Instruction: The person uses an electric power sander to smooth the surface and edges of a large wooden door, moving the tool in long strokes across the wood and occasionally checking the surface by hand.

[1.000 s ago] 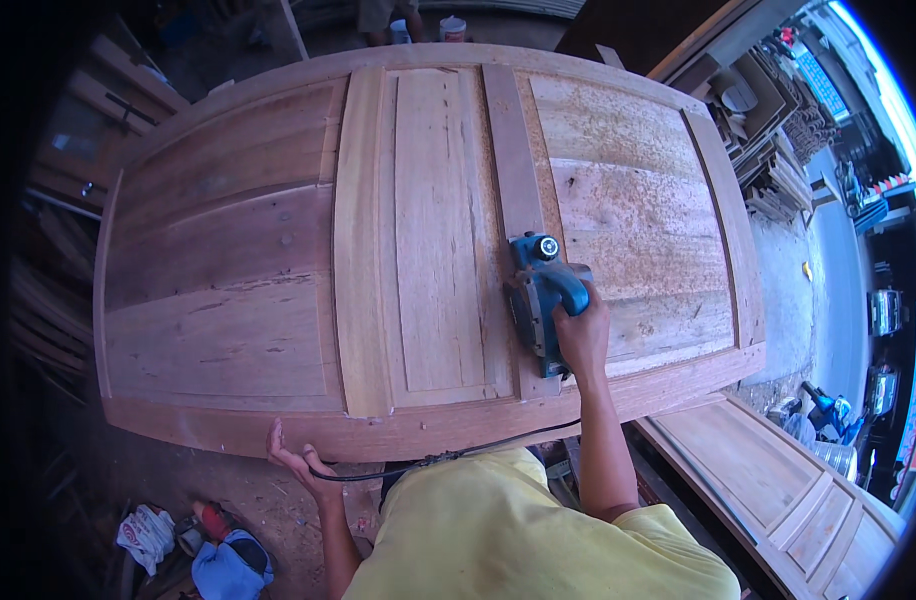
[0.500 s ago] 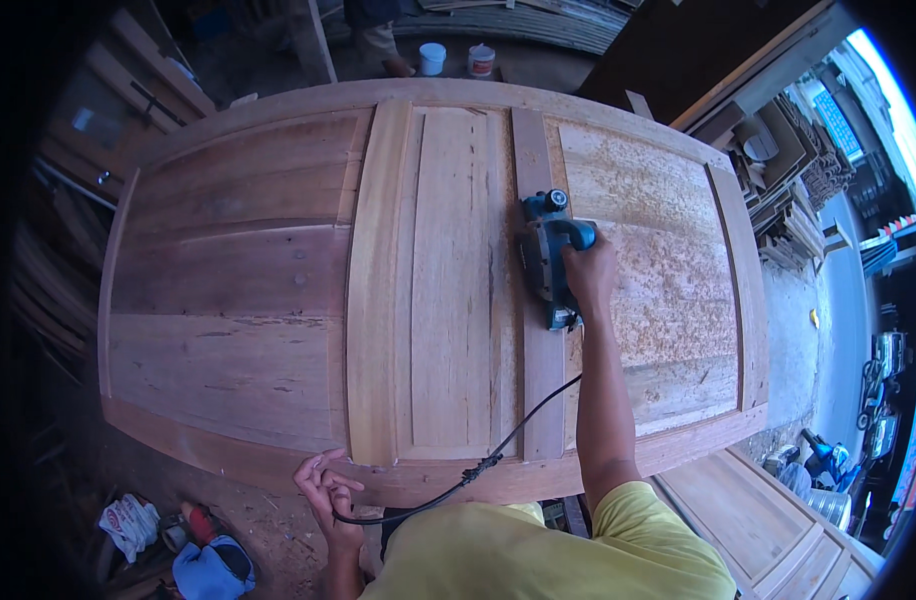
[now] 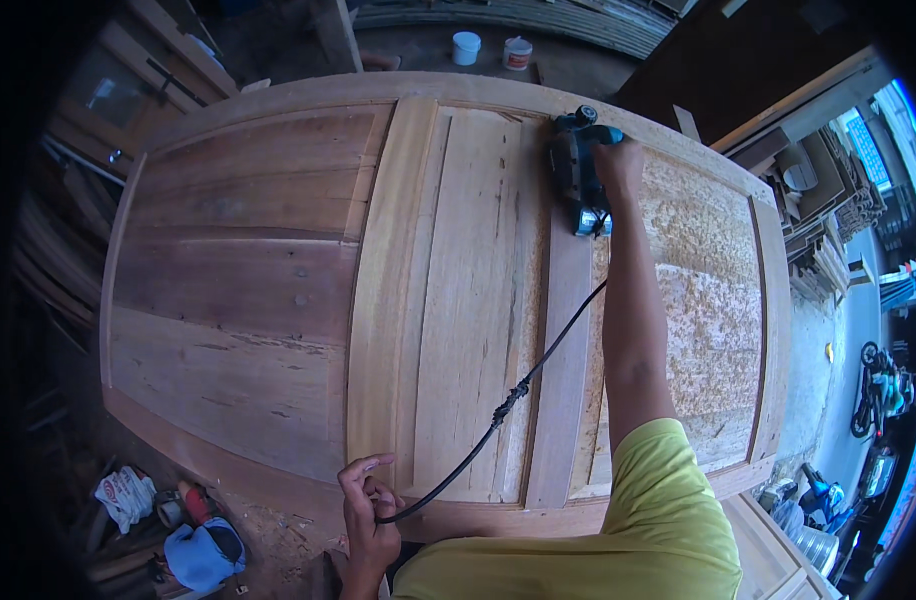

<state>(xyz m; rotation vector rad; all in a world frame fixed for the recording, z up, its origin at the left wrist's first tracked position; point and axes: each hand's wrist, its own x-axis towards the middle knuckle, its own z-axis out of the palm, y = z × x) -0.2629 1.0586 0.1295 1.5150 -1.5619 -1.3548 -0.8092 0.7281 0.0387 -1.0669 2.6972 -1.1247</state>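
Cord [image 3: 498,415] runs from the left hand [image 3: 370,510], fingers curled around it at the door's [image 3: 238,280] near edge, up to the planer [image 3: 578,170] gripped closed by the right hand [image 3: 618,160] at the far rail; keeping slack clear seems wise.

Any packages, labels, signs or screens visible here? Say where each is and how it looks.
Two small tubs: on the floor beyond the far end of the door panel, round, white, one with a reddish band.
Crumpled bag: floor at lower left, white with dark print.
No screens; signs too blurred to tell.
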